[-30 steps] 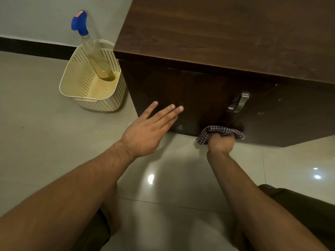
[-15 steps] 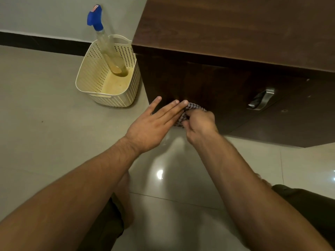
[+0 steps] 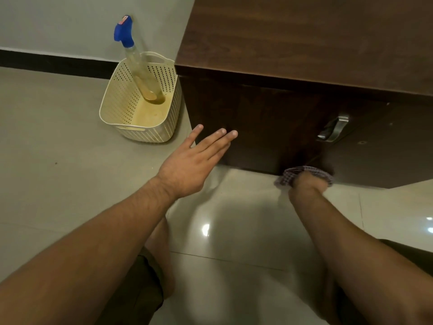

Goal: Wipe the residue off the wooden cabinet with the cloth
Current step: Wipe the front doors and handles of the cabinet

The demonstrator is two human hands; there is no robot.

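Right hand (image 3: 308,182) slid rightward, gripping cloth (image 3: 290,175) against cabinet (image 3: 257,127) base (left hand (image 3: 189,165) spread).

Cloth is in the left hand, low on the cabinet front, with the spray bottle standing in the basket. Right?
Not quite: the head view shows the cloth in the right hand; the left hand is open and empty. The rest holds.

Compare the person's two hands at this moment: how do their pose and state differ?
The left hand is open, fingers straight, holding nothing; the right hand is closed on the crumpled checked cloth. The left hand looks sharp; the right hand is motion-blurred. Both reach toward the lower front of the dark wooden cabinet.
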